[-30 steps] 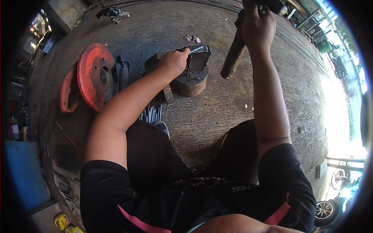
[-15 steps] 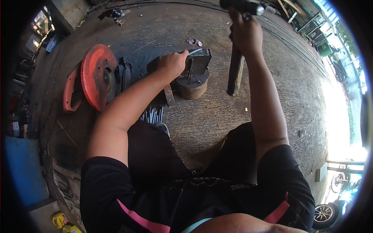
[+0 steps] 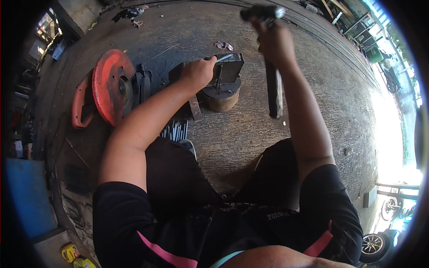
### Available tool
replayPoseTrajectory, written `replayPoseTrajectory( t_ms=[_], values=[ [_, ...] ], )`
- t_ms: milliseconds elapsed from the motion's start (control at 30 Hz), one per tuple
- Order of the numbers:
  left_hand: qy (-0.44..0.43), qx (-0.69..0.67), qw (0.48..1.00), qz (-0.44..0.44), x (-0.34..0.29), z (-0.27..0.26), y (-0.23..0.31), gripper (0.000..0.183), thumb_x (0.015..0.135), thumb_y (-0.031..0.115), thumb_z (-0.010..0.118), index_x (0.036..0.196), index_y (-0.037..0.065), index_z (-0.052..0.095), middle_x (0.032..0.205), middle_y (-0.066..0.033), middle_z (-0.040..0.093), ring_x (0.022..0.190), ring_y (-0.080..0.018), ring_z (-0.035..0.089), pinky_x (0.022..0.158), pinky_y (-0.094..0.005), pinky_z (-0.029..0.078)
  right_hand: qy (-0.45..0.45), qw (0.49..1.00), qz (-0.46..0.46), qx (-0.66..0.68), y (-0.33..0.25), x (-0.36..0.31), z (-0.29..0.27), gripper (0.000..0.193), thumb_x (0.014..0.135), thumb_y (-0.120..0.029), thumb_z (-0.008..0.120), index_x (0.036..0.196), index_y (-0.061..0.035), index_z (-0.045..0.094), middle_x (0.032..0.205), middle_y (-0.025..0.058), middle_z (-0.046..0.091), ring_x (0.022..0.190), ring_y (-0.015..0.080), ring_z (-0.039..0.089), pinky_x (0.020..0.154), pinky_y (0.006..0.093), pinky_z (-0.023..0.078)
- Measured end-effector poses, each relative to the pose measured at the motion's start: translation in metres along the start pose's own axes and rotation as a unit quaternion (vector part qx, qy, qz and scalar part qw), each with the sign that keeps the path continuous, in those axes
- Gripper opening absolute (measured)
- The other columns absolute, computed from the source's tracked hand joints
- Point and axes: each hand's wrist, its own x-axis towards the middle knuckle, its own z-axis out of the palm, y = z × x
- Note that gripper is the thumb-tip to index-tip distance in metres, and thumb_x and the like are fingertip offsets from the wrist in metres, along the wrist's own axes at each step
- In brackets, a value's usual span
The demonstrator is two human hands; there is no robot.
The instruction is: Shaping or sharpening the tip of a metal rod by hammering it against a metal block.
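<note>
My left hand [image 3: 198, 73] is closed around a short grey metal rod [image 3: 225, 57], whose free end lies along the top of a dark metal block [image 3: 231, 71]. This block sits on a round wooden stump [image 3: 222, 102] on the ground. To the right and farther off, my right hand [image 3: 276, 43] grips a hammer [image 3: 274, 91] close under its head, which is raised apart from the block. The wooden handle hangs down below that hand. Several similar metal rods [image 3: 176, 130] lie beside my left knee, partly hidden by my leg.
Left of my arm stands a red cut-off saw [image 3: 103, 85] with a round guard. A flat metal bar [image 3: 195, 108] leans by the stump. Farther off are a crumpled scrap [image 3: 223, 46] and a dark bird [image 3: 129, 14]. Long rods [image 3: 313, 35] cross the ground at the back right.
My right hand and the hammer have shifted left, and the handle hangs more upright. My left hand and the rod stay nearly in place.
</note>
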Motion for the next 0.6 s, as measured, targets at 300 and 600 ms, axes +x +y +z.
replayPoseTrajectory(
  t_ms=[300, 600],
  values=[
    [0.038, 0.041, 0.998, 0.011, 0.002, 0.01, -0.002, 0.025, 0.093, 0.014, 0.041, 0.113, 0.009, 0.056, 0.082, -0.0207, 0.069, 0.079, -0.0383, 0.069, 0.068, -0.0495, 0.055, -0.164, 0.979, 0.061, -0.102, 0.022, -0.008, 0.035, 0.052, 0.092, -0.047, 0.054, 0.095, 0.0029, 0.066, 0.085, 0.0215, 0.069, 0.082, 0.0354, 0.069, 0.069, 0.0425, 0.055],
    [0.001, -0.025, 1.0, -0.004, -0.003, 0.009, -0.001, 0.022, 0.094, 0.019, 0.047, 0.111, 0.005, 0.053, 0.085, -0.0232, 0.067, 0.083, -0.0438, 0.065, 0.071, -0.0533, 0.05, -0.051, 0.99, 0.02, 0.127, -0.012, -0.004, -0.001, 0.044, 0.091, -0.046, 0.062, 0.087, -0.0018, 0.063, 0.065, 0.0042, 0.06, 0.052, 0.0142, 0.059, 0.05, 0.0311, 0.049]
  ],
)
